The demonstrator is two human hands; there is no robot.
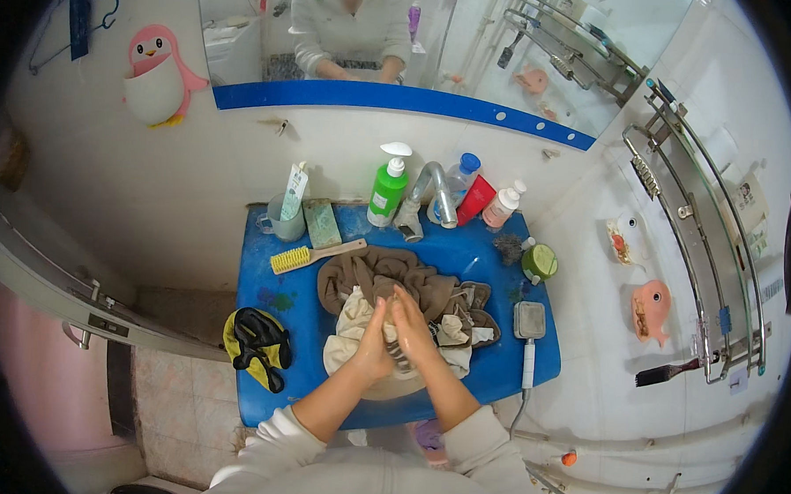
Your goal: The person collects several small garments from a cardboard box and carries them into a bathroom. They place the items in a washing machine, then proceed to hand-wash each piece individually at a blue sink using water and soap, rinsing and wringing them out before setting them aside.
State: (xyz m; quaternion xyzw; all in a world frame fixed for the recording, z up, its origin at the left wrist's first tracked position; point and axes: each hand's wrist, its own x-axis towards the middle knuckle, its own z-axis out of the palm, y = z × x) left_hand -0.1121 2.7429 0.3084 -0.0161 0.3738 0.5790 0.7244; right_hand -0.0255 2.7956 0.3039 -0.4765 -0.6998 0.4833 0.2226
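My left hand (372,348) and my right hand (414,330) are raised palm to palm over the laundry heap, fingertips near each other. Whether something lies between the palms is hidden. Beneath them a brown cloth garment (348,278) and a cream cloth (349,324) fill the basin of the blue washstand (258,360). Brown shoes or slippers (482,317) seem to rest at the heap's right side. A scrubbing brush with yellow bristles (292,259) lies behind the heap to the left, its wooden handle touching the brown garment.
Along the back stand a cup with a tube (287,226), a soap bar (322,224), a green pump bottle (388,194), a metal faucet (431,189) and more bottles. Black-yellow gloves (255,347) lie left; a steel wool pad (508,248), a green jar (539,261) and a shower head (530,321) right.
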